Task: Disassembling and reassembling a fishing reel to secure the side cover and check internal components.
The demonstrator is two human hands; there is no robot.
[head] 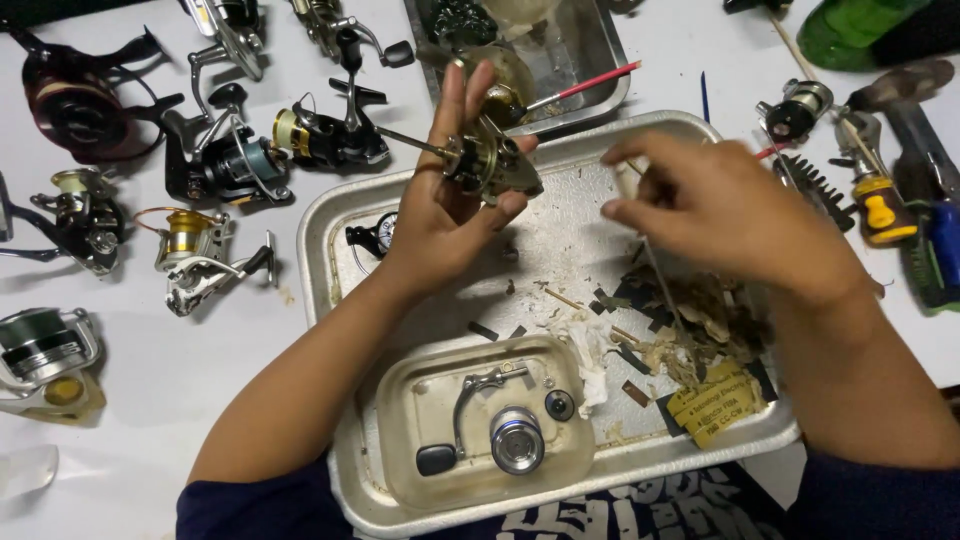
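Observation:
My left hand (440,195) holds a fishing reel body (492,162), dark and brass-coloured, with a thin shaft sticking out to the left, above a large metal tray (330,235). My right hand (715,210) is just to the right of it, fingers pinched on a thin stick (665,290) that slants down toward a heap of scraps. A clear plastic dish (400,440) in the tray's near part carries a handle arm, a silver spool (517,438) and a black knob.
Several fishing reels (200,255) lie on the white table at left. A smaller metal tray (590,75) with a red-handled brush sits behind. Screwdrivers and tools (880,205) lie at right. Torn paper, tissue and yellow labels (715,400) litter the big tray.

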